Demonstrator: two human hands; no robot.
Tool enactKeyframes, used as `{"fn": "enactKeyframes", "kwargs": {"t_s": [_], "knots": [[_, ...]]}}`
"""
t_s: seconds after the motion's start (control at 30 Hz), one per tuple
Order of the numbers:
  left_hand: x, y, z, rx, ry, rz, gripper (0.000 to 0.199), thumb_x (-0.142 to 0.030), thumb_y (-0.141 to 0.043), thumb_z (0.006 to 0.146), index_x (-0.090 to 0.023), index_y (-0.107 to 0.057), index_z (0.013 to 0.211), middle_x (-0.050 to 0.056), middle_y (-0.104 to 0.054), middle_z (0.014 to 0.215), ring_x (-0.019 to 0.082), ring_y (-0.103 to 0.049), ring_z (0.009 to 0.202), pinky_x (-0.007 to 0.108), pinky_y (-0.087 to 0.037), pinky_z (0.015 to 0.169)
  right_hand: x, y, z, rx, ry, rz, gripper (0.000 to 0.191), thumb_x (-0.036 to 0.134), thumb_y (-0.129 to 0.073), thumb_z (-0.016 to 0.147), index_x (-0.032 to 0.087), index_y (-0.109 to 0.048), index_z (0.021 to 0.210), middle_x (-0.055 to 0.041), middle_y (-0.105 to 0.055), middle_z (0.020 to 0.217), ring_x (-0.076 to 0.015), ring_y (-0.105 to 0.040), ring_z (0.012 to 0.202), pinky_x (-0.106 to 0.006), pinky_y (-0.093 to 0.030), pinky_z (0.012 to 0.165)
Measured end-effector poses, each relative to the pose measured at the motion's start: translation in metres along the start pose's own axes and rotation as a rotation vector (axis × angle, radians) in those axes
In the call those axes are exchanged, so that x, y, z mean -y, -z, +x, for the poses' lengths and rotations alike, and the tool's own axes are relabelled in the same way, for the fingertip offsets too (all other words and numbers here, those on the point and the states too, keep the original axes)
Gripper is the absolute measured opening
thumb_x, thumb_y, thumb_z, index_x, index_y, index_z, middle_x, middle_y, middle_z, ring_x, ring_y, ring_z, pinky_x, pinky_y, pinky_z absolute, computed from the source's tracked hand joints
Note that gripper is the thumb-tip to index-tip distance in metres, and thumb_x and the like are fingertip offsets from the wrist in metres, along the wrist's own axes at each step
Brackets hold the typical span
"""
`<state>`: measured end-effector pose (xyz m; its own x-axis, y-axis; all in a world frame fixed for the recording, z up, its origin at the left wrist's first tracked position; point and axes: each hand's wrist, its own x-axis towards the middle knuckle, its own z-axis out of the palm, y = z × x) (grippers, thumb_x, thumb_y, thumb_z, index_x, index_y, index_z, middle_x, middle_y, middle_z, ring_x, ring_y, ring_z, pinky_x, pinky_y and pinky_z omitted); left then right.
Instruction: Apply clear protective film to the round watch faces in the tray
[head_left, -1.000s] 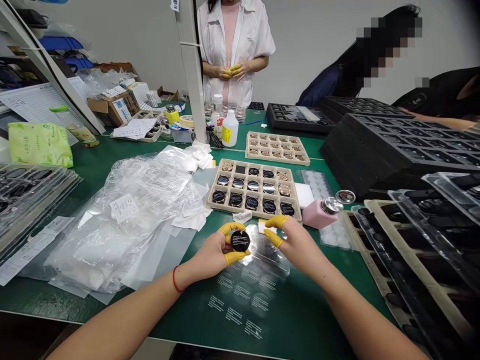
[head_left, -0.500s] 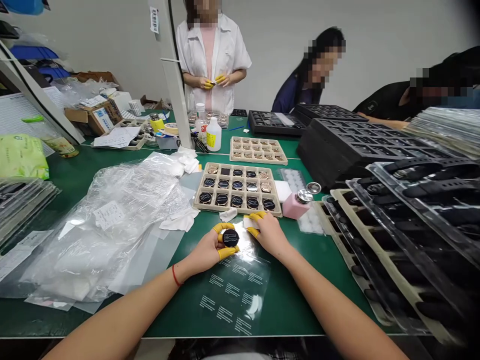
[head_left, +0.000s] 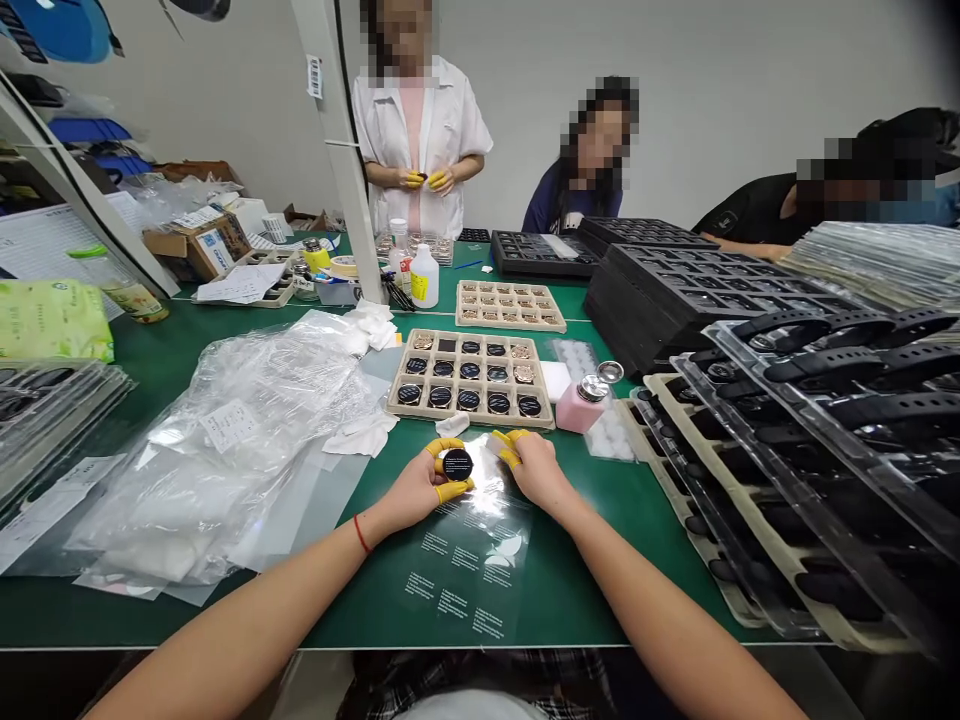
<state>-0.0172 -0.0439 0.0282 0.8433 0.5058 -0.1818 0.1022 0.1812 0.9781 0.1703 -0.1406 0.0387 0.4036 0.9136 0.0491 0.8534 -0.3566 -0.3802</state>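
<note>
from the head view: gripping a dark disc [head_left: 457, 464] in the left hand [head_left: 409, 493], pressing its rim between the thumb below and the fingers above, and showing its printed face toward the wearer. holding it over the upper end of a clear printed sheet [head_left: 469, 590], just in front of a crumpled white wipe [head_left: 452, 426]. curling the right hand [head_left: 540, 475] just beside it, seeming to pinch a small white pad [head_left: 498, 446] between covered fingertips. facing a beige tray [head_left: 495, 422] of similar discs, beyond both sets of fingertips, and having a pink bottle [head_left: 579, 408] beyond the right fingers, to their right.

judging the disc light and stiff, smooth and rather slippery on its glossy face, and probably easy to smudge or scratch. favouring the rim as the place to take hold, leaving the printed face untouched, and counting on the yellow finger covers [head_left: 454, 490] for some grip. judging the pad soft and nearly weightless, asking only a light pinch at one edge.

reaching forward with both forearms, angling the left forearm [head_left: 247, 630] inward below a red cord [head_left: 361, 533] at the wrist, and slanting the right forearm [head_left: 667, 600] inward to match. bending the left fingers into an open c around the disc; folding the right fingers closer together, low over the green table [head_left: 570, 600].
</note>
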Motion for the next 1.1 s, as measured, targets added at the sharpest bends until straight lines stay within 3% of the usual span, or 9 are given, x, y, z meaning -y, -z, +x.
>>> {"fn": "enactKeyframes", "kwargs": {"t_s": [0.13,0.27,0.43,0.57,0.8,1.1], "knots": [[0.002,0.0,0.0,0.025,-0.044,-0.023,0.054,-0.027,-0.074,0.07,-0.021,-0.044,0.115,0.003,-0.064,0.092,0.02,-0.066,0.085,0.035,-0.049,0.081,0.02,0.008,-0.015,-0.156,0.218,0.135,0.025,0.014,-0.039,0.088,0.02,-0.058,0.105,-0.0076,-0.061,0.102,-0.0211,-0.05,0.095,-0.033,-0.035,0.081],[0.0,-0.002,-0.001,0.055,-0.112,-0.009,0.05,-0.027,-0.073,0.071,-0.02,-0.047,0.113,0.004,-0.063,0.095,0.019,-0.063,0.086,0.032,-0.049,0.079,0.042,0.001,-0.022,-0.22,0.448,0.087,0.025,0.007,-0.046,0.078,0.019,-0.062,0.093,-0.0063,-0.061,0.085,-0.0215,-0.047,0.084,-0.034,-0.034,0.078],[0.002,-0.002,-0.001,0.05,-0.149,0.019,0.051,-0.028,-0.072,0.073,-0.019,-0.046,0.116,0.003,-0.062,0.091,0.016,-0.061,0.081,0.028,-0.047,0.073,0.051,-0.004,-0.005,-0.213,0.409,-0.057,0.03,0.001,-0.048,0.066,0.017,-0.061,0.088,-0.0076,-0.06,0.082,-0.0223,-0.045,0.083,-0.034,-0.033,0.076],[0.003,-0.001,-0.001,0.062,-0.143,0.01,0.054,-0.027,-0.072,0.072,-0.019,-0.044,0.117,0.003,-0.061,0.09,0.015,-0.06,0.078,0.029,-0.047,0.073,0.047,0.004,0.002,-0.206,0.473,0.001,0.031,0.001,-0.046,0.071,0.019,-0.061,0.092,-0.006,-0.06,0.084,-0.0212,-0.045,0.085,-0.032,-0.034,0.076],[0.006,0.0,0.001,0.087,-0.137,-0.013,0.055,-0.028,-0.075,0.069,-0.02,-0.046,0.114,0.0,-0.059,0.085,0.013,-0.059,0.076,0.028,-0.046,0.073,0.035,0.004,-0.016,-0.244,0.68,-0.156,0.034,0.001,-0.046,0.077,0.021,-0.064,0.097,-0.0061,-0.06,0.088,-0.0208,-0.043,0.084,-0.038,-0.031,0.089],[0.008,0.002,0.001,0.09,-0.115,-0.024,0.06,-0.031,-0.078,0.064,-0.018,-0.047,0.114,-0.001,-0.058,0.078,0.013,-0.059,0.073,0.026,-0.046,0.07,0.028,-0.008,-0.038,-0.253,0.684,-0.229,0.026,0.011,-0.045,0.086,0.025,-0.065,0.093,-0.0055,-0.062,0.091,-0.0208,-0.046,0.089,-0.041,-0.025,0.1]]}}
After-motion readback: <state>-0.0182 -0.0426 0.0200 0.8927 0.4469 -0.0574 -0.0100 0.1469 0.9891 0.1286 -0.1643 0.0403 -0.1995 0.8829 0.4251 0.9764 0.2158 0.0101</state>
